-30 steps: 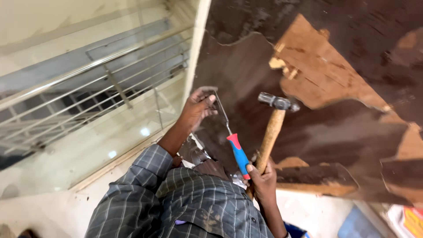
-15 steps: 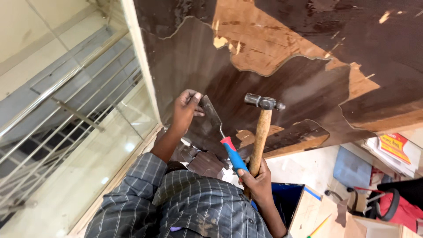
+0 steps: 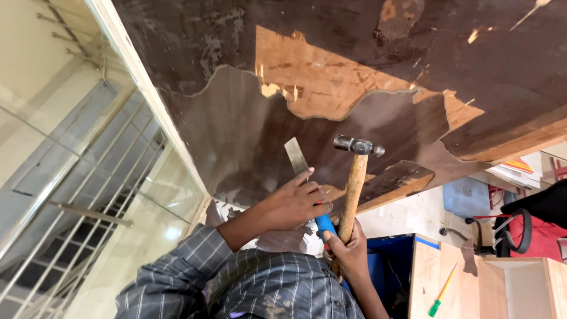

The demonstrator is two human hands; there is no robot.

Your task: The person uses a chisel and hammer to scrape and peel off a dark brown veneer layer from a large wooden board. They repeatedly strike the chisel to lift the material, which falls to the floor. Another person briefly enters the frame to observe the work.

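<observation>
— What are your hands doing?

— My left hand (image 3: 295, 204) is gripping the chisel (image 3: 302, 177), fingers wrapped round it, blade lying against the dark panel (image 3: 236, 130).

— And the right?

— My right hand (image 3: 348, 248) is clutching the hammer (image 3: 354, 183), head up beside the chisel.

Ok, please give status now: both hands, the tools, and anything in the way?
Left hand gripping chisel, blade against dark laminate. Right hand gripping hammer, head raised, off the chisel. Nothing between them.
</observation>
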